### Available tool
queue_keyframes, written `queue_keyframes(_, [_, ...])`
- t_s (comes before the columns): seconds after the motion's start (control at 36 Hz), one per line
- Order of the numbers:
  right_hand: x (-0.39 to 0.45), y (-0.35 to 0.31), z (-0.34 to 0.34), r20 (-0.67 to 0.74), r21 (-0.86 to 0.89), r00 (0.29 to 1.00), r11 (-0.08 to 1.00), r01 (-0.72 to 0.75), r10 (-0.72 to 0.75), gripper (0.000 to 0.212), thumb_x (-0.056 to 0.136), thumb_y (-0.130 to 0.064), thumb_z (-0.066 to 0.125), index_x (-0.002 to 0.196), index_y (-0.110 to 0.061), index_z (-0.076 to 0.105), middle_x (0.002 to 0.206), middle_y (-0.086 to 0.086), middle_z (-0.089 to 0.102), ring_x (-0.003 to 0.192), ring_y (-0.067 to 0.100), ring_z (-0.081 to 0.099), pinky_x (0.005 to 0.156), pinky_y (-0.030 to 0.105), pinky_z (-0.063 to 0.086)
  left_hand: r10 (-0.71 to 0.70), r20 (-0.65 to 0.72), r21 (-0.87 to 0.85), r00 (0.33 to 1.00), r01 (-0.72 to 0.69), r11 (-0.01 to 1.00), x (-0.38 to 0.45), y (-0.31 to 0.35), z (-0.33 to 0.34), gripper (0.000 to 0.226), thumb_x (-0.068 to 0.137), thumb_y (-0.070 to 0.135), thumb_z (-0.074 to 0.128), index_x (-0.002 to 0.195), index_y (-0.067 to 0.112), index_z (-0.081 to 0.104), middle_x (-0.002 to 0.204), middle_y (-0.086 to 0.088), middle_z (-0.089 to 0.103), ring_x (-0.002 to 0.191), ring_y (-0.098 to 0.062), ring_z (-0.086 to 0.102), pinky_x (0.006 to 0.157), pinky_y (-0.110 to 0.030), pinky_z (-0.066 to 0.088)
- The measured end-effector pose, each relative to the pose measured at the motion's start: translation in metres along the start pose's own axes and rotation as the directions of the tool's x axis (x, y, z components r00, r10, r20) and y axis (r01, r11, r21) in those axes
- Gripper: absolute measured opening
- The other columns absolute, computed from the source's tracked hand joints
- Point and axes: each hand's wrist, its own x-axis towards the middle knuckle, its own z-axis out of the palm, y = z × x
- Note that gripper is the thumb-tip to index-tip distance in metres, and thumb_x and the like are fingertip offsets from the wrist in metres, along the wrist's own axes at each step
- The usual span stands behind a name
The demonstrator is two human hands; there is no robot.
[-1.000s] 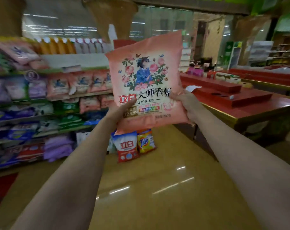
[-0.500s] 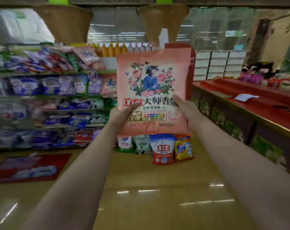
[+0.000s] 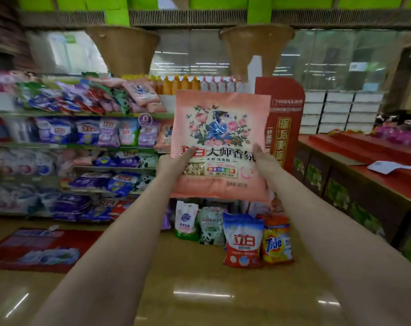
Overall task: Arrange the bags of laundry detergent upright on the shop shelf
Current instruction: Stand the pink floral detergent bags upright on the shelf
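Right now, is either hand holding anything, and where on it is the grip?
Both hands hold one pink detergent bag upright: the left hand on its lower left edge, the right hand on its lower right edge.

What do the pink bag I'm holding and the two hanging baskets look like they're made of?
Pink bag: seemingly glossy plastic film, since glare streaks cross the print and the lower part puckers softly; both hands grip it. Hanging baskets: probably woven cane or bamboo, matt tan, with a faint weave texture; blur leaves the fibre open.
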Motion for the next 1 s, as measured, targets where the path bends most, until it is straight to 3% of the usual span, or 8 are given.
queue_keyframes(0.08, [0.043,-0.016,-0.009,0.023,0.013,0.999,1.000,0.022,-0.022,0.082,0.093,-0.062,0.028,0.138,0.005,0.039,0.138,0.020,0.048,0.124,0.037,0.048,0.096,0.032,0.041,0.034,-0.008,-0.005,0.999,-0.034,0.999,0.033,0.019,0.020,0.069,0.075,0.053,0.070,0.120,0.003,0.055,0.112,-0.008,0.062,0.103,-0.027,0.060,0.087,-0.031,0.048])
queue_keyframes(0.17, [0.084,-0.027,-0.009,0.040,0.048,0.998,0.998,0.048,-0.050,0.084,0.092,-0.063,0.030,0.139,0.007,0.036,0.142,0.023,0.043,0.126,0.038,0.047,0.105,0.043,0.040,0.046,-0.020,0.037,0.999,-0.045,0.998,0.064,0.030,0.038,0.071,0.079,0.054,0.065,0.123,0.000,0.052,0.114,-0.009,0.060,0.105,-0.028,0.059,0.090,-0.033,0.047])
queue_keyframes(0.39, [0.162,-0.028,0.021,0.031,0.015,0.997,0.997,0.070,-0.070,0.075,0.098,-0.052,0.026,0.138,0.011,0.035,0.142,0.026,0.042,0.129,0.038,0.043,0.101,0.038,0.037,0.062,-0.093,0.046,0.994,-0.058,0.997,0.140,0.022,0.067,0.069,0.076,0.054,0.068,0.119,0.002,0.056,0.113,-0.012,0.065,0.102,-0.028,0.062,0.090,-0.036,0.051])
queue_keyframes(0.5, [0.195,-0.033,0.046,0.068,0.048,0.995,0.997,0.067,-0.070,0.077,0.096,-0.056,0.029,0.139,0.008,0.036,0.139,0.022,0.046,0.126,0.039,0.046,0.106,0.044,0.038,0.063,-0.124,0.046,0.990,-0.058,0.997,0.179,0.012,0.071,0.063,0.082,0.051,0.064,0.118,0.000,0.054,0.085,-0.002,0.058,0.074,-0.017,0.056,0.065,-0.025,0.045])
queue_keyframes(0.61, [0.231,-0.044,0.074,0.087,0.065,0.988,0.990,0.123,-0.129,0.074,0.097,-0.055,0.030,0.146,0.000,0.028,0.149,0.020,0.035,0.136,0.036,0.036,0.111,0.042,0.032,0.098,-0.175,0.084,0.980,-0.085,0.993,0.221,0.004,0.072,0.055,0.086,0.051,0.059,0.113,0.003,0.056,0.095,-0.008,0.056,0.084,-0.021,0.050,0.073,-0.028,0.040])
queue_keyframes(0.75, [0.285,-0.070,0.114,0.070,0.129,0.982,0.977,0.167,-0.177,0.072,0.096,-0.055,0.031,0.146,-0.003,0.031,0.153,0.015,0.030,0.138,0.033,0.032,0.113,0.041,0.028,0.156,-0.235,0.084,0.959,-0.140,0.987,0.289,0.003,0.061,0.061,0.084,0.056,0.058,0.108,0.001,0.061,0.091,-0.011,0.061,0.078,-0.022,0.055,0.057,-0.026,0.040])
queue_keyframes(0.92, [0.352,-0.112,0.162,0.119,0.241,0.973,0.956,0.166,-0.199,0.077,0.088,-0.065,0.040,0.140,-0.008,0.042,0.141,0.013,0.048,0.125,0.033,0.050,0.107,0.048,0.039,0.225,-0.303,0.167,0.926,-0.180,0.969,0.375,0.026,0.052,0.060,0.088,0.056,0.051,0.113,0.002,0.060,0.097,-0.010,0.059,0.096,-0.028,0.058,0.073,-0.028,0.039])
queue_keyframes(1.0, [0.391,-0.122,0.183,0.129,0.273,0.969,0.947,0.171,-0.212,0.079,0.085,-0.066,0.046,0.137,-0.007,0.042,0.133,0.006,0.054,0.119,0.030,0.054,0.102,0.045,0.044,0.229,-0.324,0.167,0.918,-0.183,0.969,0.419,0.032,0.053,0.056,0.089,0.055,0.050,0.110,0.005,0.062,0.091,-0.006,0.057,0.085,-0.023,0.054,0.070,-0.027,0.035])
